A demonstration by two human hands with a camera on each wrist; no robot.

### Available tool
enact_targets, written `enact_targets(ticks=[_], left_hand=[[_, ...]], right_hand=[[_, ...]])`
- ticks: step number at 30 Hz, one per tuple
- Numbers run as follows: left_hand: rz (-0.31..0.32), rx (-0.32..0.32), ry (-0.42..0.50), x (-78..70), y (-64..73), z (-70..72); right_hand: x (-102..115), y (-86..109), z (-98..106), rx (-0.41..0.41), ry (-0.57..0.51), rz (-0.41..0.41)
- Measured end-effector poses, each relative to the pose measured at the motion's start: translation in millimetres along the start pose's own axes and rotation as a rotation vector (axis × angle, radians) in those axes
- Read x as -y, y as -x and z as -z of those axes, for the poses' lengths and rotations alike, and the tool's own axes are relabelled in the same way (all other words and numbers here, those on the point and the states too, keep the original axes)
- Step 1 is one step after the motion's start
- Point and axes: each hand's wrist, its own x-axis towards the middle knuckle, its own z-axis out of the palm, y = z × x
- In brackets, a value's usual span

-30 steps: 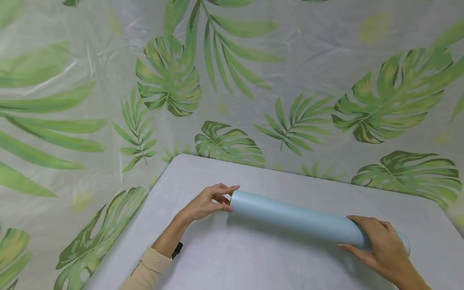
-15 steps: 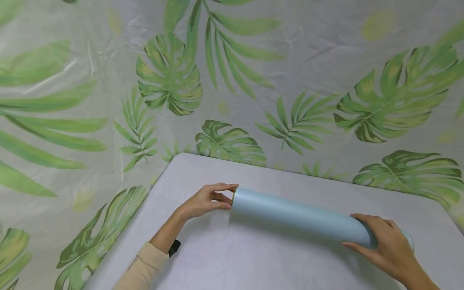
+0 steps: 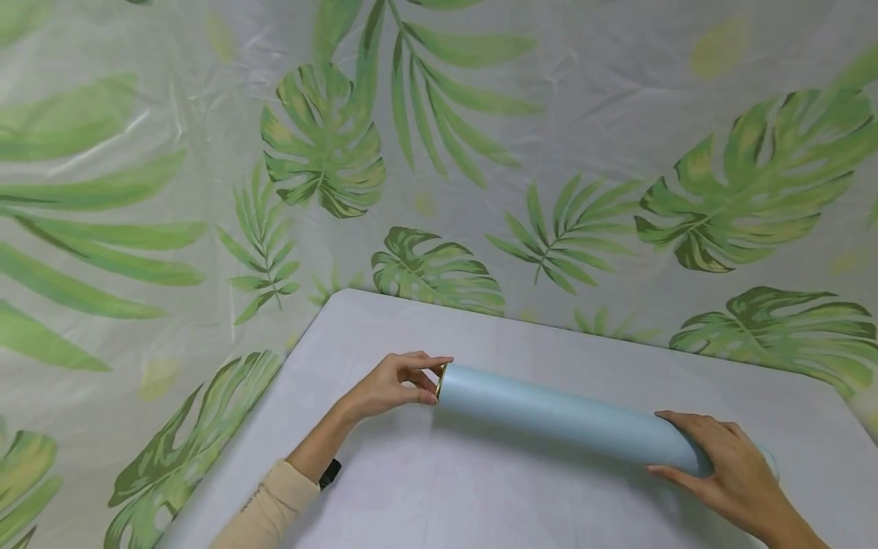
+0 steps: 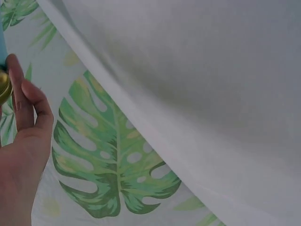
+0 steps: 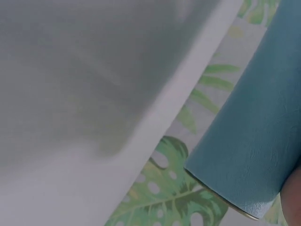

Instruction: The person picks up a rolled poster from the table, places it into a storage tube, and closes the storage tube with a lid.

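A long light blue tube with a gold-coloured end rim is held at a slant above the white table, its left end farther away. My left hand pinches the gold end between thumb and fingers. In the left wrist view, that hand touches a rounded gold end piece, partly cut off by the frame. Near the opposite end, my right hand grips round the tube. The right wrist view shows the tube with a thin gold edge; only a bit of the right hand appears there.
The white-covered table has rounded far corners. Behind and to the left hangs a shiny sheet printed with green leaves. A dark band is on the left wrist, below a beige sleeve.
The tube and both hands shift very slightly, first a little right and then slightly down. Both hands keep the same hold throughout.
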Motion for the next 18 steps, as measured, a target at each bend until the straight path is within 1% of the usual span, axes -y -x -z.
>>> enact_targets(ticks=[3,6,12,15,18], left_hand=[[0.002,-0.022,0.002,2.4,0.0,-2.0],[0.000,-0.036,-0.019,1.5,0.2,-1.9],[-0.011,-0.058,-0.084,-6.3,1.4,1.5],[-0.003,-0.068,-0.091,-8.0,2.8,-0.2],[0.000,-0.076,-0.080,-5.2,5.8,-3.7]], right_hand=[[-1,-3.1,1,-0.009,0.006,0.037],[-2,-6.6,2,-0.019,0.002,0.058],[0,-8.3,0,-0.026,-0.024,0.045],[2,-8.0,-2,-0.029,-0.028,0.041],[4,-7.8,-3,-0.030,-0.025,0.044]])
